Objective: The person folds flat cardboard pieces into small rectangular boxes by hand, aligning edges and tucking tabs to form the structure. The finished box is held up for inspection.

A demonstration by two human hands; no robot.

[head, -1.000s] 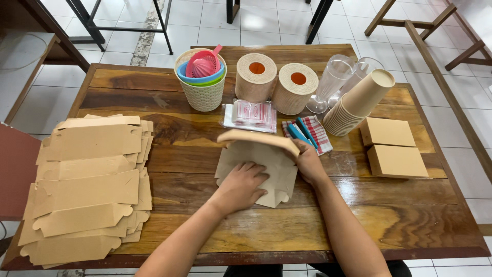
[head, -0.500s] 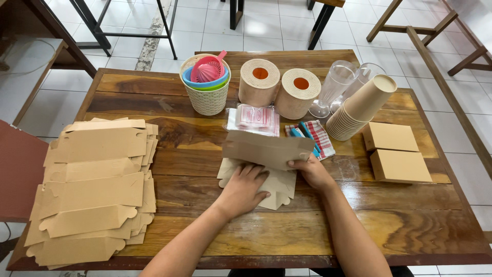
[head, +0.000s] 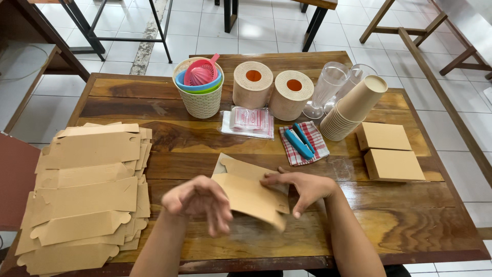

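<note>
Flat brown cardboard box blank (head: pixel 251 195) is held tilted just above the near-centre of the wooden table (head: pixel 205 149). It is gripped at its right edge by the right hand (head: pixel 302 187), thumb under and fingers on top. The left hand (head: pixel 200 200) is blurred, fingers loosely curled, probably touching the blank's left edge; grip cannot be told. A stack of flat blanks (head: pixel 84 192) is seen at left, two folded boxes (head: pixel 389 151) at right, paper cups (head: pixel 353 107) and a blue stapler (head: pixel 300 142) further back.
</note>
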